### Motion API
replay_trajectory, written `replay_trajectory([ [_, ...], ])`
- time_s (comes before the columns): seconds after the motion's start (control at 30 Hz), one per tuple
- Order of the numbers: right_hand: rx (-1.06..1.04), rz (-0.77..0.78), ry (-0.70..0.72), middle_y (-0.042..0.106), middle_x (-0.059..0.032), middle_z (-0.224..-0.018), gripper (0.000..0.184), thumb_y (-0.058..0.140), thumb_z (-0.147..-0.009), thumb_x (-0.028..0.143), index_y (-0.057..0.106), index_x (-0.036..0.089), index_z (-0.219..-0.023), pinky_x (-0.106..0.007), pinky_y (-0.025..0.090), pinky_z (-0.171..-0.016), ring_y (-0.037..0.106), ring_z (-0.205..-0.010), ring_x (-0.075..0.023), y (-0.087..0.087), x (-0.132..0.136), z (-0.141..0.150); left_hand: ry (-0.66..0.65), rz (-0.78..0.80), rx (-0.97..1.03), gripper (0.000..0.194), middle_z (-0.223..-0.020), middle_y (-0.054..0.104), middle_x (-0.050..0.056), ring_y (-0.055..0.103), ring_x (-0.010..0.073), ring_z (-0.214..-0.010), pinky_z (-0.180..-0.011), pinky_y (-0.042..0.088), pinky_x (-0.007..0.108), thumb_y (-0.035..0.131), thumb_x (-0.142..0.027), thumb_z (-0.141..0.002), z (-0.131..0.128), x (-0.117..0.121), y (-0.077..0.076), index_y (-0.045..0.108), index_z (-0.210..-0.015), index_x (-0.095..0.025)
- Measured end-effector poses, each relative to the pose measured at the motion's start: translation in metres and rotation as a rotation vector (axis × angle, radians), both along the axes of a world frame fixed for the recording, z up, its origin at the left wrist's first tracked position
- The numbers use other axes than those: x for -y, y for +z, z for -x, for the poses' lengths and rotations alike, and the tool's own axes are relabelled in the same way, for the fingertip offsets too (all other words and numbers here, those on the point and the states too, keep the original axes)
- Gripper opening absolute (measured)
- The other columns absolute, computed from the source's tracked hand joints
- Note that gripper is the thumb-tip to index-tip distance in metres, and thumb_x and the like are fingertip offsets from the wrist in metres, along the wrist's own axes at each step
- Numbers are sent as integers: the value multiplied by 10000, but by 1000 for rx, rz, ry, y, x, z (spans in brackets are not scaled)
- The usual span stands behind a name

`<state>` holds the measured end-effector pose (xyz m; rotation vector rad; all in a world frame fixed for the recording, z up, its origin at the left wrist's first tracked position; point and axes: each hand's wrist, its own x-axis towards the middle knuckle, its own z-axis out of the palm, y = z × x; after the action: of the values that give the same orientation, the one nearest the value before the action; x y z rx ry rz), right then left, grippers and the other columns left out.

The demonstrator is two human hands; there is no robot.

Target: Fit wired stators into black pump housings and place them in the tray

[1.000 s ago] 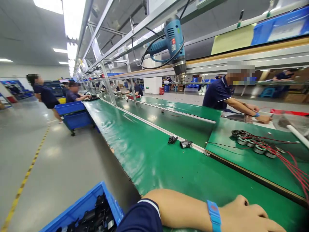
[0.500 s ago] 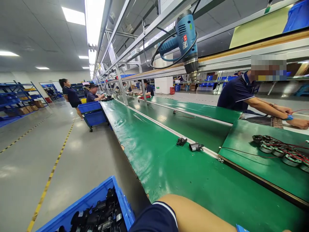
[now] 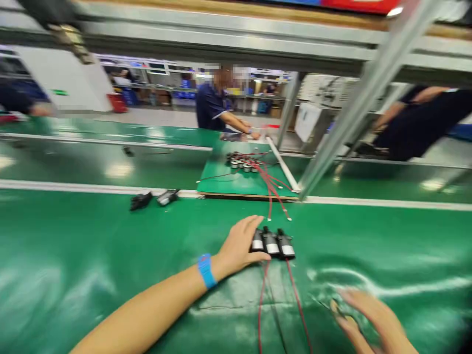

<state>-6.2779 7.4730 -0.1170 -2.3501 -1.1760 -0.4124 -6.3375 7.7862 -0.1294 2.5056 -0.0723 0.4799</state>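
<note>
My left hand (image 3: 239,246), with a blue band (image 3: 206,271) at its wrist, curls around the leftmost black motor unit (image 3: 257,241), thumb on the near side and fingers on the far side. Beside it lie a middle motor unit (image 3: 272,243) and a right one (image 3: 286,245), all with white labels. A red wire (image 3: 299,300) and other leads run from them toward me. Lower right, my right hand (image 3: 372,319) hovers over the green mat, smeared by motion; thumb and fingers surround something small and dark that I cannot make out.
Two more black units (image 3: 141,200) lie left by the white strip. Beyond is a raised green board (image 3: 236,184) bearing round metal motors (image 3: 246,166) with red wires hanging over its edge. A slanted metal post (image 3: 354,113) rises at right. A co-worker (image 3: 210,105) stands across the bench.
My view has swung right from the aisle and blue bin to the bench. Both my hands have come into view, the left one at the row of black motor units.
</note>
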Motion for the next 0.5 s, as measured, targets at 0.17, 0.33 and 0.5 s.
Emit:
replay_trajectory([
  [0.17,-366,53,241,555,-95,-1465,711,744,-859,506,471,321,-1489,-517,396,-1164,501,-1366,-289,16,-45,-67,-125,64,-38,817,-1480,523,173,515,311,-1353,-1111,442,533,659,-525,-901,-8,-15,-14,274,-1563,-243],
  [0.33,-627,72,336,581,-85,-1453,807,864,-738,453,532,275,-1452,-438,407,-1155,543,-1337,-272,18,-83,-95,-90,34,-80,885,-1315,653,101,596,304,-1199,-1021,496,507,785,-544,-781,-9,-25,-12,369,-1519,-290],
  [0.5,-622,4,230,614,-92,-1400,829,874,-711,490,535,271,-1435,-431,450,-1104,588,-1269,-268,11,-85,-88,-148,50,-153,938,-1301,660,96,622,301,-1110,-957,521,487,774,-631,-738,-15,-34,-13,363,-1519,-315],
])
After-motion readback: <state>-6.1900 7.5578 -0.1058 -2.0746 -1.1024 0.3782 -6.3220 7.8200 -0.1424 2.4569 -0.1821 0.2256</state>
